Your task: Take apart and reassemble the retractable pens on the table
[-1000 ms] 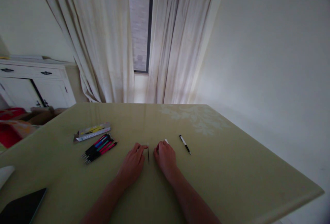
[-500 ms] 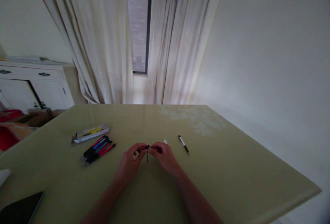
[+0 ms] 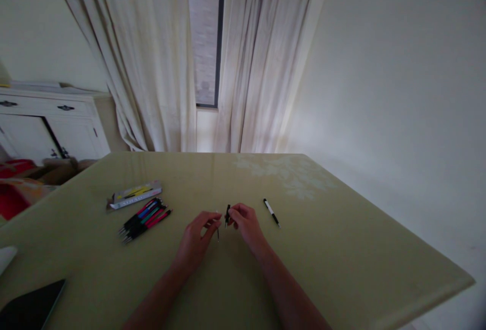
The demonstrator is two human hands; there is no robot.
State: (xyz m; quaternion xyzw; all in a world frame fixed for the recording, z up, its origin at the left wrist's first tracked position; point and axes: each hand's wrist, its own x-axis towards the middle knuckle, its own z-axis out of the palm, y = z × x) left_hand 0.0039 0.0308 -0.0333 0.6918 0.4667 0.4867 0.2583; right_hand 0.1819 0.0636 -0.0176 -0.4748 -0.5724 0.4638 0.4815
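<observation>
My left hand pinches a thin pen refill between thumb and fingertips, its tip pointing down above the table. Close beside it, my right hand has thumb and fingers closed on a short black pen part, held nearly upright, with a pale tip at the bottom. A small gap separates the two pieces. To the right lies a white and black pen. A bunch of pens with red, blue, green and black parts lies left of my hands.
Behind the bunch of pens is a printed pen box. A dark flat object lies at the near left, with a white object above it at the table's left side. Curtains and a wall stand beyond the table.
My hands have moved apart. The black part has gone up and right with my right hand, while the refill stays in my left. A white piece behind my right hand is now hidden.
</observation>
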